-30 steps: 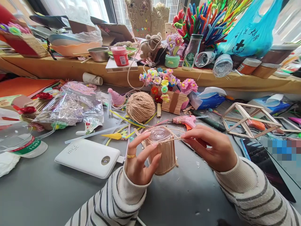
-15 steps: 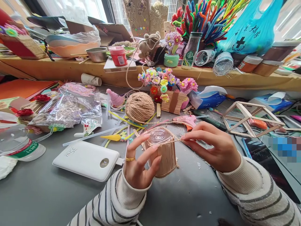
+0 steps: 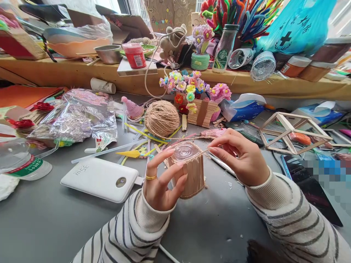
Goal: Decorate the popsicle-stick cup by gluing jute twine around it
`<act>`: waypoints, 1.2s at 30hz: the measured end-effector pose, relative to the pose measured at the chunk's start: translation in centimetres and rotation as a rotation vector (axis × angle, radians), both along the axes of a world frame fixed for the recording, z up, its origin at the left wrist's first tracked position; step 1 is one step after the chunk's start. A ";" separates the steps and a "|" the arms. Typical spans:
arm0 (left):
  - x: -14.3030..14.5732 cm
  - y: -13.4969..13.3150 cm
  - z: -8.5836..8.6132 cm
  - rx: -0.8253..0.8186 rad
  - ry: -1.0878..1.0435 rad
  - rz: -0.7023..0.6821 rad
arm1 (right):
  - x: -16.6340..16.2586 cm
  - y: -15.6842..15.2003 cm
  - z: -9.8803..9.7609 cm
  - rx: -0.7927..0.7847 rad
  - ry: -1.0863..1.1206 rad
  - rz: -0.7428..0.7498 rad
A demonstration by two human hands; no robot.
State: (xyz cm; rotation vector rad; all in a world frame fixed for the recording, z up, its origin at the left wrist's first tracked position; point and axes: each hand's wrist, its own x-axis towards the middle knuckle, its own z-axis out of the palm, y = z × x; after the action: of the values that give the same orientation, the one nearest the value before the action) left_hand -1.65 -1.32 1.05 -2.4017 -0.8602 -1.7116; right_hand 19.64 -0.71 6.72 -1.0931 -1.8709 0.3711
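My left hand [image 3: 160,182] is wrapped round a small cup clad in wooden sticks [image 3: 192,175], standing upside down with its clear plastic bottom facing up. My right hand [image 3: 238,157] pinches a strand of jute twine [image 3: 204,151] at the cup's top edge. The strand runs back over the table to a ball of jute twine [image 3: 161,118] behind the cup. A gold ring sits on a finger of my left hand. Both sleeves are striped.
A white power bank [image 3: 100,179] lies left of the cup. A pink glue gun [image 3: 212,132], a wooden stick frame [image 3: 290,133], a dark phone [image 3: 312,190], crinkled plastic bags [image 3: 76,117] and a stick-clad flower pot [image 3: 201,115] crowd the grey table [image 3: 55,226]. A wooden ledge [image 3: 68,75] carries jars and pipe cleaners.
My right hand has shifted slightly left and toward the cup's rim with the twine. The camera has tilted a little, so everything sits higher in the picture.
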 end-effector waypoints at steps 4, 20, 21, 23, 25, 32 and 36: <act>0.1 0.1 0.0 0.005 -0.019 -0.003 | -0.2 0.0 -0.2 0.007 -0.008 0.002; -0.2 -0.1 0.4 0.023 0.031 0.036 | -0.5 -0.5 0.0 0.113 -0.114 -0.043; -0.2 -0.1 0.4 0.022 0.037 0.043 | -0.6 -0.5 0.0 0.126 -0.124 -0.042; -0.3 0.0 0.5 0.016 0.039 0.047 | -0.7 -0.6 0.0 0.152 -0.141 -0.044; -0.2 0.0 0.5 0.008 0.032 0.044 | -0.8 -0.7 0.0 0.161 -0.151 -0.049; -0.1 0.1 0.5 -0.007 0.003 0.055 | -0.9 -0.5 -0.2 0.157 -0.193 -0.029; -0.1 0.2 0.4 -0.015 -0.011 0.043 | -0.8 -0.4 -0.2 0.163 -0.208 -0.023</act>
State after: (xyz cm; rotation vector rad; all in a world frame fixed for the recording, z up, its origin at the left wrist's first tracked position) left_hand -1.80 -1.15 1.44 -2.3678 -0.9221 -1.7102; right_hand 18.83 -1.14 6.48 -1.0741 -2.0291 0.0909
